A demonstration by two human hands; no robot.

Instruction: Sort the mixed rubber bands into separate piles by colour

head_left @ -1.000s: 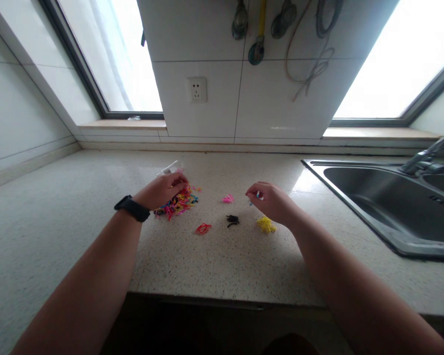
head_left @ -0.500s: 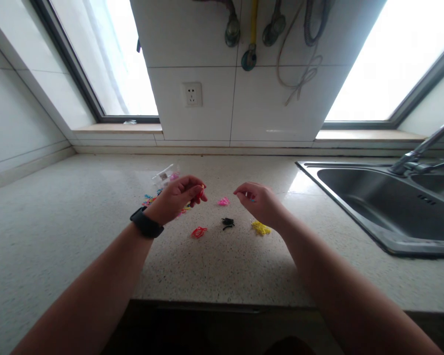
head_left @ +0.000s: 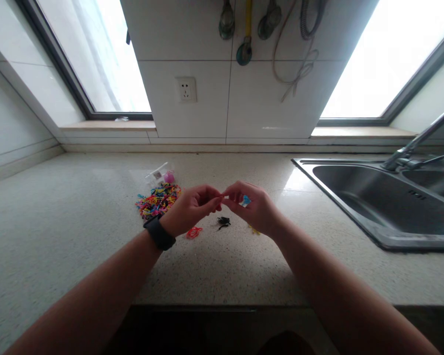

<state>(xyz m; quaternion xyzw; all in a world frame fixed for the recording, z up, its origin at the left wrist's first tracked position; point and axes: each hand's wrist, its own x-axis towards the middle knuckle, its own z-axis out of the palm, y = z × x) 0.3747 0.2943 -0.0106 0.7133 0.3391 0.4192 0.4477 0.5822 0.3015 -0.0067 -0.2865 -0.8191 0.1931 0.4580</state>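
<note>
My left hand (head_left: pixel 192 208), with a black watch on its wrist, is closed with thumb and fingers pinched on a small red rubber band (head_left: pixel 221 196). Fingertip to fingertip with it, my right hand (head_left: pixel 252 203) is also closed in a pinch at the band. Light blue bands (head_left: pixel 246 200) show behind the right fingers; whether they lie on the counter is unclear. Below the hands lie a small black pile (head_left: pixel 224 222) and a red pile (head_left: pixel 194 232) of bands. A yellow pile (head_left: pixel 254 230) is mostly covered by my right hand.
Beside my left hand spreads a mixed multicoloured heap of bands (head_left: pixel 158 199), with a clear plastic bag (head_left: pixel 159 173) and a pink ball-like bundle (head_left: pixel 169 176) behind it. A steel sink (head_left: pixel 370 236) with a tap is set into the counter (head_left: pixel 222 276) at right.
My hands have come together from apart, and their fingertips now meet. The left hand moved right, uncovering the mixed heap. The pink pile is now hidden behind the hands.
</note>
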